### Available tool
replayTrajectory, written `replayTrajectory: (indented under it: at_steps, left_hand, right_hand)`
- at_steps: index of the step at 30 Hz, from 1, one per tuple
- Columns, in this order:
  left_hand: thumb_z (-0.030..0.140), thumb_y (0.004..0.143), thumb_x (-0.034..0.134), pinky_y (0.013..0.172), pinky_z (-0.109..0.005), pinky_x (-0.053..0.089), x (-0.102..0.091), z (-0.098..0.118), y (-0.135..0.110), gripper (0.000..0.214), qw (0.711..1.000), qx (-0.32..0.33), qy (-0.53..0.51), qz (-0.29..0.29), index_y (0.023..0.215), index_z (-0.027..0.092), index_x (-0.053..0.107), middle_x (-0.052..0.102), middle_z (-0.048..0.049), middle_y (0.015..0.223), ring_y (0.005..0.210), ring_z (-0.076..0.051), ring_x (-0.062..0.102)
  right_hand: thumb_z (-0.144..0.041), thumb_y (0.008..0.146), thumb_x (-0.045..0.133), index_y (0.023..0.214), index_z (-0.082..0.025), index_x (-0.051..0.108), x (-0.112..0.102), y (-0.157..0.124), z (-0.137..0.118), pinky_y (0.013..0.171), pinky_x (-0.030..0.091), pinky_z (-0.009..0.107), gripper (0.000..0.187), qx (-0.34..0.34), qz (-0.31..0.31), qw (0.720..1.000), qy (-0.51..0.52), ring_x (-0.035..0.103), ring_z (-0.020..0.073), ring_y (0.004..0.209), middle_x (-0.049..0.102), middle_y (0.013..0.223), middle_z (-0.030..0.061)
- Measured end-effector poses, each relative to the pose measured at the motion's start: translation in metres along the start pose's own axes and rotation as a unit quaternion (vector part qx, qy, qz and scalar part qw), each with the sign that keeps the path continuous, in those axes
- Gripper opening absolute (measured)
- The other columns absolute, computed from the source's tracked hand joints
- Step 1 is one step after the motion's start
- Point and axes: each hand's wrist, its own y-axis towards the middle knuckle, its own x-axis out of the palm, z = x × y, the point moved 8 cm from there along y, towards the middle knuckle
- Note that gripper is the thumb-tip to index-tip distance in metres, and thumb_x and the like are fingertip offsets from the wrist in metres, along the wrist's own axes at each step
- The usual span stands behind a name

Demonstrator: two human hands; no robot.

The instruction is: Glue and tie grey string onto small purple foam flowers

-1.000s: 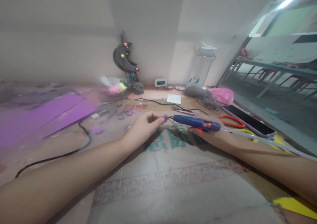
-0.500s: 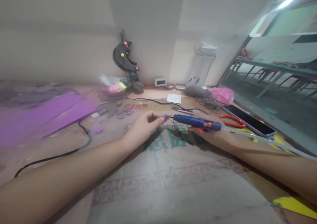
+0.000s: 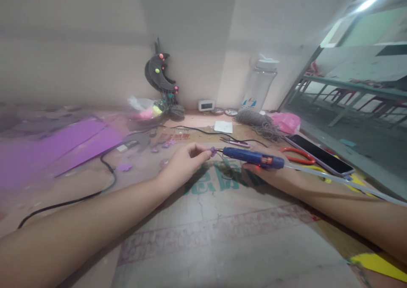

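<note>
Head view: left hand (image 3: 186, 160) pinching small purple flower (image 3: 213, 152) between thumb and fingers, mid-table. Right hand (image 3: 270, 174) wrapped around blue glue gun (image 3: 249, 157), fingers partly hidden; nozzle right at flower, contact unclear. Clear glue stick (image 3: 337, 179) out back. Red-handled scissors (image 3: 300, 155), phone (image 3: 319, 154) just beyond right hand. Purple sheets (image 3: 79, 146) far left.

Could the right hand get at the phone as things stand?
Probably not without letting go: the right hand is taken up with the blue glue gun. Otherwise the way looks fairly free, since the phone lies nearby with its screen uncovered.
</note>
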Motion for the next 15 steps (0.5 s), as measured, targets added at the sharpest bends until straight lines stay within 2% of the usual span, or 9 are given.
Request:
replayTrajectory:
  at_steps: [8,15]
  left_hand:
    - [0.043,0.077,0.069,0.070,-0.027,0.042,-0.0001,-0.0037,0.0022,0.025,1.000,0.007,0.011,-0.003,0.080,0.019,0.065,0.070,-0.0028,0.083,0.076,-0.015,0.060]
    - [0.043,0.078,0.069,0.069,-0.027,0.042,-0.0019,-0.0043,0.0013,0.025,1.000,0.010,-0.018,0.003,0.081,0.018,0.066,0.069,-0.0027,0.084,0.075,-0.015,0.060]
  right_hand:
    - [-0.043,0.082,0.062,0.072,-0.022,0.060,0.0008,-0.0007,-0.0084,0.060,0.044,0.031,0.024,-0.079,-0.003,0.996,-0.034,0.062,0.0204,0.069,0.066,0.070,0.0040]
    - [-0.045,0.079,0.064,0.077,-0.023,0.063,0.0018,0.0014,-0.0018,0.062,0.047,0.031,0.023,-0.032,0.002,0.999,-0.019,0.064,0.0214,0.072,0.067,0.075,0.0043]
